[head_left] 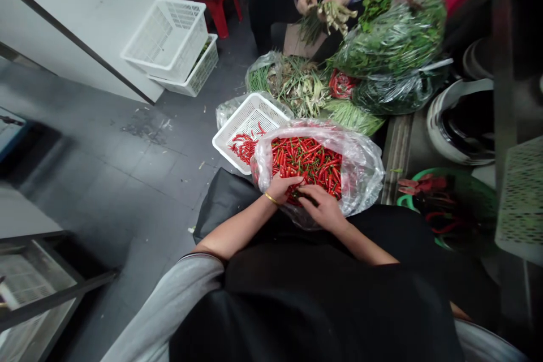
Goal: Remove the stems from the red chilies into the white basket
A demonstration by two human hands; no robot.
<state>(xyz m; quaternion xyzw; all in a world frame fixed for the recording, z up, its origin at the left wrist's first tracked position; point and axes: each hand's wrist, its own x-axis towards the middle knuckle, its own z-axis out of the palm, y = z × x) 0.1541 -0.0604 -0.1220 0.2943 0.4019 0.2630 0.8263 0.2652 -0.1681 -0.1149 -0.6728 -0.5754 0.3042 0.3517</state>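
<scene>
A clear plastic bag (360, 172) full of red chilies with green stems (314, 155) lies open on my lap. Over its near edge, my left hand (283, 188), with a gold bangle at the wrist, is closed around a few red chilies that show above its fingers. Close beside it, my right hand (324, 208) has its fingers curled and pinched near the left thumb. What that pinch holds is hidden. Just beyond the bag to the left, a white perforated basket (224, 144) contains a small pile of red chilies (244, 147).
Across from me, a person's hands hold a bunch of green stalks (335, 16). Scallion-like greens (303, 85) and bagged leafy greens (390, 39) lie between us. White crates (165, 39) stand at the left. On the right are a green basin (470, 186) and a white bucket (439, 119).
</scene>
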